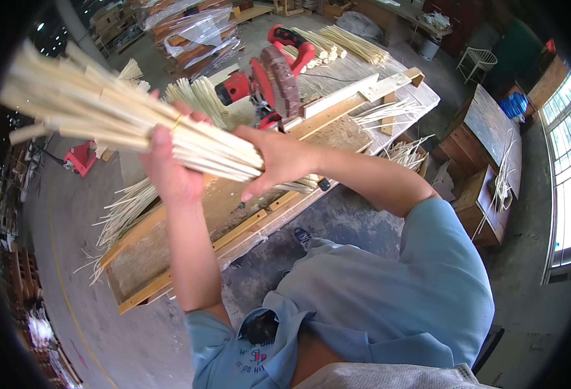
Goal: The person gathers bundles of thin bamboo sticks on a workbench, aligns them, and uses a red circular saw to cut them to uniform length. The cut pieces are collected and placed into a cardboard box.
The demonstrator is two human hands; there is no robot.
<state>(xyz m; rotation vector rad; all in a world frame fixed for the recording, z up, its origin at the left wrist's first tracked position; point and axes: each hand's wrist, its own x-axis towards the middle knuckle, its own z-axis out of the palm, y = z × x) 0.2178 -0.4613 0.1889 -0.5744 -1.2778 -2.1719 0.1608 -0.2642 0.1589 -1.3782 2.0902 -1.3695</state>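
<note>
A thick bundle of pale thin sticks (113, 113), like rattan or cane, is held up over the workbench (188, 214), its far-left end blurred. A thin yellow tie shows around its middle. My left hand (172, 159) wraps the bundle from below, near that tie. At the bundle's right end, my right hand (282, 159) cups the stick ends, fingers over the top and thumb beneath. Just beyond my hands stands a red power cutting saw (276, 81) with a round guard and a black-and-red handle.
Tied stick bundles (353, 45) lie at the bench's back. Another bundle (198, 97) rests left of the saw. Loose sticks (130, 211) hang over the left edge. A wooden fence (340, 104) runs right of the saw. A wooden cabinet (486, 129) stands at right; a wrapped stack (191, 32) stands behind.
</note>
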